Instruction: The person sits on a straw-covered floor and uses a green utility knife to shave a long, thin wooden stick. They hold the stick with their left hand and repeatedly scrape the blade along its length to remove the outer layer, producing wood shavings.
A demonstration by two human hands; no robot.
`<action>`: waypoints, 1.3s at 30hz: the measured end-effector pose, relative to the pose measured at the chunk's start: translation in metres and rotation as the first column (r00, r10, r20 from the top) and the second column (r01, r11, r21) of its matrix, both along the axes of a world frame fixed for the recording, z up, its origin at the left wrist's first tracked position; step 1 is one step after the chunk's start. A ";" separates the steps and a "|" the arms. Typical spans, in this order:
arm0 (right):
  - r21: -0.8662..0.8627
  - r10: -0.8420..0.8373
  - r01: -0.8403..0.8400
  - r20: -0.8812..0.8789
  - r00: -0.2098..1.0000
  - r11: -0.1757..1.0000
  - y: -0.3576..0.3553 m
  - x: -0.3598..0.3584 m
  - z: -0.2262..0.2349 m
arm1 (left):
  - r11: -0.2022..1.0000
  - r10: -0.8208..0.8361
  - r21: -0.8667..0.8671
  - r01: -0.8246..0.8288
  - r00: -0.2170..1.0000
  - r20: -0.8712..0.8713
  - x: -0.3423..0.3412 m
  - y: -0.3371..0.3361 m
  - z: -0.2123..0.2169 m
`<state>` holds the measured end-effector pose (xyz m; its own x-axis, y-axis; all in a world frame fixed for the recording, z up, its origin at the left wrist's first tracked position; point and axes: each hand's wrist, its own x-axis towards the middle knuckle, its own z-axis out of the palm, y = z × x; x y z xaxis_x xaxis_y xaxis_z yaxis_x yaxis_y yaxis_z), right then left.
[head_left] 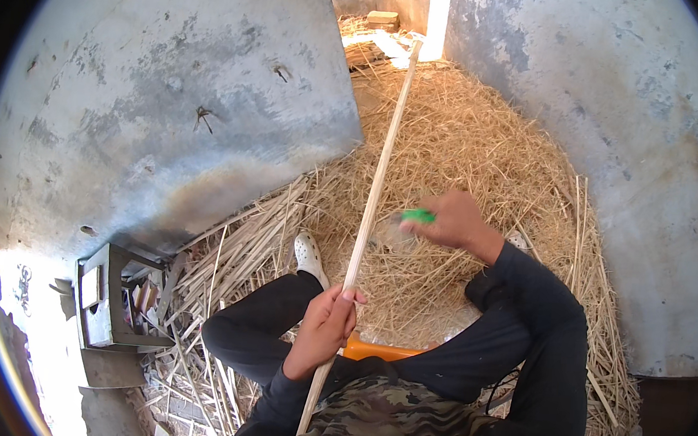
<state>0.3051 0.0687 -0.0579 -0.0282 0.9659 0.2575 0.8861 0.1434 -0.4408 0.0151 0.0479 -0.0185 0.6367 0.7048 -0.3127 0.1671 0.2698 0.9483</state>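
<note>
Left hand (pixel 325 329) grips the long stick (pixel 371 195) low, slanting it over the straw (pixel 469 145), while the right hand (pixel 451 219) pinches a green tool (pixel 417 215) beside it.

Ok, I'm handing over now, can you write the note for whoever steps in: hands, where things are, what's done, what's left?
Left hand: closed around the long pale stick, which slants up over the straw.
Right hand: gripping a small green-handled tool, held beside the stick's middle; its working end is blurred.
Person sits on an orange seat, white shoe in the straw.
Done: cannot tell, no worked marks are visible on the stick.
Left: probably working the stick with the tool.
</note>
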 end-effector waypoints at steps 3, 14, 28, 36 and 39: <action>0.100 0.157 -0.163 0.065 0.985 0.981 -0.012 -0.036 0.004 | 1.000 -0.004 -0.016 0.004 1.000 0.004 0.007 -0.002 0.003; 0.078 0.137 -0.142 0.071 0.988 0.987 -0.010 -0.048 -0.002 | 1.000 -0.002 0.031 0.004 0.998 -0.062 0.001 -0.010 0.000; -0.037 -0.175 0.174 -0.010 0.985 0.984 0.020 0.014 -0.025 | 0.981 -0.068 -0.186 0.059 0.997 -0.043 -0.014 -0.035 0.008; 0.055 -0.072 0.071 0.012 0.997 0.996 0.014 -0.013 -0.023 | 0.916 0.081 -0.400 0.038 0.958 0.276 -0.008 -0.027 0.001; 0.150 -0.111 0.095 0.098 0.989 0.984 0.024 0.009 -0.027 | 0.919 0.061 -0.390 0.053 0.960 0.275 -0.003 -0.026 0.007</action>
<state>0.3145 0.0929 -0.0850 0.0351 0.9176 0.3959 0.9399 0.1043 -0.3251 0.0119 0.0215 -0.0119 0.7349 0.5653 -0.3746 -0.0876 0.6269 0.7742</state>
